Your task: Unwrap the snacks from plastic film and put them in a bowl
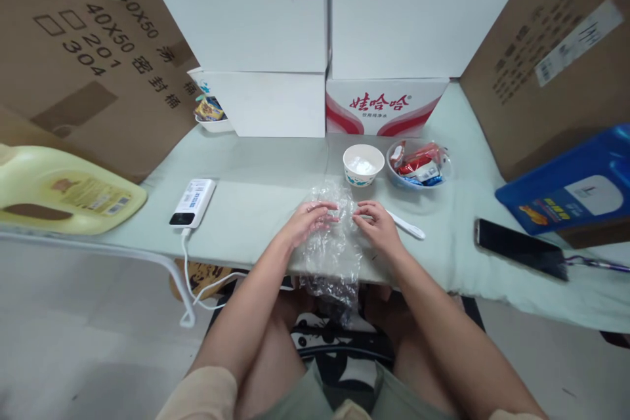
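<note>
A crumpled sheet of clear plastic wrap (332, 256) lies on the pale green table (256, 203) and hangs over its front edge. My left hand (309, 220) rests on the wrap's left side, fingers curled and pinching the film. My right hand (377, 223) touches its right side, fingers bent onto the plastic. Just behind the hands stands a small white bowl (363, 165) with something white inside. A white spoon-like utensil (408, 228) lies right of my right hand.
A clear bowl of wrapped snacks (417, 165) sits beside the white bowl. A white power bank (193, 202) with cable lies left, a yellow jug (59, 190) further left. A black phone (519, 248) and blue container (575, 193) are right. Cardboard and white boxes wall the back.
</note>
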### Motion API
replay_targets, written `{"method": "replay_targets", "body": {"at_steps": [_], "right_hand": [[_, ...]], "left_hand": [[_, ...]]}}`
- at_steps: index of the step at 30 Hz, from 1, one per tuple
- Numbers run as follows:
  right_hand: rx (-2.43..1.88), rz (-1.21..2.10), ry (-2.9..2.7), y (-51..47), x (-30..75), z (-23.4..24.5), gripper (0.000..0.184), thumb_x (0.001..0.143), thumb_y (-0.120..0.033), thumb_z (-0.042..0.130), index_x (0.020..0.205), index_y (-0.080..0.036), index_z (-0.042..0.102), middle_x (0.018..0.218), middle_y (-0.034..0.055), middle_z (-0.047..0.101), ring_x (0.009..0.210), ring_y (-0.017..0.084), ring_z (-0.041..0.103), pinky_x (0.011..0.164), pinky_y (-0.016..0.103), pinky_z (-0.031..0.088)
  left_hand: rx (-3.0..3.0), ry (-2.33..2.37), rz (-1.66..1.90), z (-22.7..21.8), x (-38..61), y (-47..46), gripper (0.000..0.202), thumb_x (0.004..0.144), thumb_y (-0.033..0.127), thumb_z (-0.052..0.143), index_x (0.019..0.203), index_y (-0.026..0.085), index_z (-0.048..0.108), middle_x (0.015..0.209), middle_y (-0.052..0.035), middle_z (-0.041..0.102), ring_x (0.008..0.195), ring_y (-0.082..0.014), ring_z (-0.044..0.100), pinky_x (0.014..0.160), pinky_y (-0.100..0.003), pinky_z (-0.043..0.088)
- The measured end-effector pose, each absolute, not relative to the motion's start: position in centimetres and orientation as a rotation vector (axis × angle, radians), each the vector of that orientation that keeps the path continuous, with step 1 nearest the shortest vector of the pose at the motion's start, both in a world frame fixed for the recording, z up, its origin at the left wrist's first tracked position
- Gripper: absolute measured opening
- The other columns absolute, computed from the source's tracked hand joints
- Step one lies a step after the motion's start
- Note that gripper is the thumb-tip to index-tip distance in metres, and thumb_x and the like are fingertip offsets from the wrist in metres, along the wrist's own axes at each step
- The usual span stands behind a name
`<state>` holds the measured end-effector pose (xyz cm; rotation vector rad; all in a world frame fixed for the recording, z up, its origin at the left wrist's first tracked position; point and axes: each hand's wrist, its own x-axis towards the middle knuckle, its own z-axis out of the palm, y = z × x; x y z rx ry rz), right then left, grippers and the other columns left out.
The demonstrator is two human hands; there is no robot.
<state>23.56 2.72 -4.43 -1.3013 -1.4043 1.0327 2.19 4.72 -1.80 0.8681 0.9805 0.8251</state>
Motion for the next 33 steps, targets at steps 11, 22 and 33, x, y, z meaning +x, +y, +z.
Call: {"method": "replay_targets", "body": {"at_steps": [11,22,33], "right_hand": [[-1.274,0.835,-1.663,2.7,21.8,-4.6,0.021,0.08,-0.032,0.065,0.098,-0.024,0.071,0.114,0.0098,0.062,0.087,0.02,0.063,0.072,0.036,0.056],[-1.325,0.778,-1.403,3.0,22.5,-4.2,0.036,0.084,-0.038,0.06,0.115,-0.022,0.066,0.126,0.0142,0.059,0.109,0.026,0.063,0.087,0.043,0.057],[-1.144,1.491,-1.145,2.2,21.6,-3.8,0.097,0.073,-0.045,0.075,0.152,-0.031,0.02,0.095,0.0023,0.068,0.078,0.019,0.07,0.071,0.035,0.058]], "left_hand": [[0.995,0.982,0.777,-1.7,2.2,4.5,0.032,0.072,0.033,0.078,0.1,0.017,0.074,0.112,-0.0099,0.072,0.093,-0.02,0.07,0.071,-0.027,0.049],[0.946,1.174,0.976,-2.5,2.3,5.4,0.034,0.06,0.023,0.081,0.092,0.015,0.073,0.087,-0.0027,0.07,0.067,-0.0099,0.058,0.06,-0.022,0.041],[0.874,0.867,0.939,-1.4,1.8,4.5,0.065,0.058,0.017,0.085,0.117,0.022,0.057,0.11,-0.0073,0.071,0.072,-0.0116,0.067,0.061,-0.022,0.044]]}}
